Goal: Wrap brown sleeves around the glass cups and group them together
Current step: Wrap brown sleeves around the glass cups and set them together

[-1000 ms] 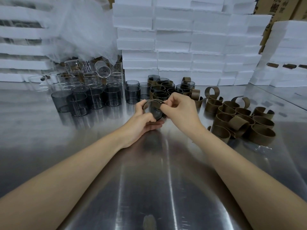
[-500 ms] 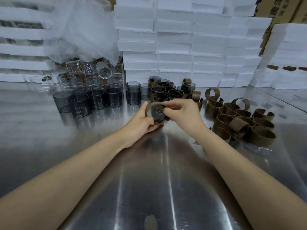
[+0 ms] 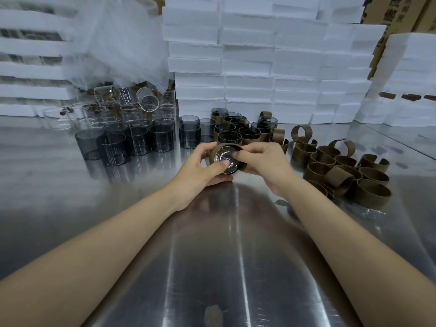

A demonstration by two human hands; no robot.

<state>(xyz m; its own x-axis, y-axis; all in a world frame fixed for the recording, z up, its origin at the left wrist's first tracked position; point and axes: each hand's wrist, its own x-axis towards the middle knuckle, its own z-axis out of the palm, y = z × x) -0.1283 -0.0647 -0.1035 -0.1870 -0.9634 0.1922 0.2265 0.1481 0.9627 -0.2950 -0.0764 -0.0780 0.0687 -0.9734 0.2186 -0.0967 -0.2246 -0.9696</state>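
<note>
left hand [image 3: 200,169], right hand [image 3: 266,165] gripping glass cup [image 3: 225,159], now turned base-first, brown sleeve [image 3: 215,149] on

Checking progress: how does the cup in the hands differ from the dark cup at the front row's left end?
The held cup wears a brown sleeve; the left-end cup is bare. The held cup is tipped, gripped by the left hand and right hand; the left-end cup stands upright on the table. Both are dark glass.
</note>
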